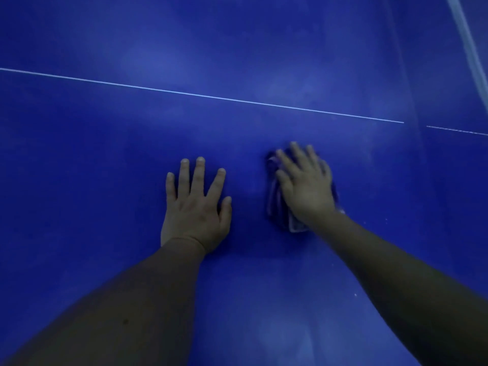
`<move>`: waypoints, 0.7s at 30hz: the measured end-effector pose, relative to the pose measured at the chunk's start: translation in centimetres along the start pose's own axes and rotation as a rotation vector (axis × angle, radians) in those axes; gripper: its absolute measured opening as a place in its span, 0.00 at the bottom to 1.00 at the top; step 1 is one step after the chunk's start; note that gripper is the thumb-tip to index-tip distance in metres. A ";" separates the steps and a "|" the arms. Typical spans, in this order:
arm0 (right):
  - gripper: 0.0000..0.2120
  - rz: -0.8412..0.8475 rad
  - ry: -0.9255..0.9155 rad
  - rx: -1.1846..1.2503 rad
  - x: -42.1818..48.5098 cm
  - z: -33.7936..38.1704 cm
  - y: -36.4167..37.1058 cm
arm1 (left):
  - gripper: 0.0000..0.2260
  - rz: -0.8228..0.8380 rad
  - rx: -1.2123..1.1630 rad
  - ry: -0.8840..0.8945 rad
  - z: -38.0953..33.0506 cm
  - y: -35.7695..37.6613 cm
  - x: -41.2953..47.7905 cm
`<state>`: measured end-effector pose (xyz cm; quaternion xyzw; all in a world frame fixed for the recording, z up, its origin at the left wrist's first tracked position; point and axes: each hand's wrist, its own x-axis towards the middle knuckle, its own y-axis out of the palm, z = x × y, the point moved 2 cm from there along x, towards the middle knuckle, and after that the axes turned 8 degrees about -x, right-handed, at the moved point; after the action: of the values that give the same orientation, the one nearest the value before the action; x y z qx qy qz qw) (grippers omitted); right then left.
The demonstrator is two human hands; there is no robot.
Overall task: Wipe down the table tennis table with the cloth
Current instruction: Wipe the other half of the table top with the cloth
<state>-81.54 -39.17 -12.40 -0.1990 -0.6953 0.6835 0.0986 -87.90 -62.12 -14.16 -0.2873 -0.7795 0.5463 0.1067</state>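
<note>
The blue table tennis table fills the head view. A dark bunched cloth lies on it right of centre. My right hand presses flat on the cloth with its fingers spread and straight, covering most of it. My left hand rests palm down on the bare table surface a little to the left of the cloth, fingers spread, touching nothing else.
A thin white centre line crosses the table beyond both hands. A seam between the table halves runs down at the right. The net's white band shows in the top right corner. Small white specks dot the surface at the right.
</note>
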 end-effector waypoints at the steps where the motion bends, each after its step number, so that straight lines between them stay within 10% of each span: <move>1: 0.23 0.002 0.080 -0.008 1.3 -1.5 0.1 | 0.29 -0.002 0.009 0.002 0.1 0.1 0.0; 7: 0.25 -0.055 0.390 0.123 11.8 -3.2 -0.8 | 0.30 -0.001 0.055 -0.005 0.3 0.3 0.0; 13: 0.26 -0.002 -0.032 0.032 1.3 -3.6 0.9 | 0.30 0.032 0.052 0.117 0.0 0.2 0.0; 21: 0.25 -0.014 0.338 0.102 11.5 -8.4 0.0 | 0.27 -0.041 0.005 0.163 -0.3 0.1 -0.1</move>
<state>-88.43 -26.76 -13.51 -0.3012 -0.6347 0.6739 0.2287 -87.64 -61.93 -14.12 -0.3147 -0.7725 0.5207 0.1816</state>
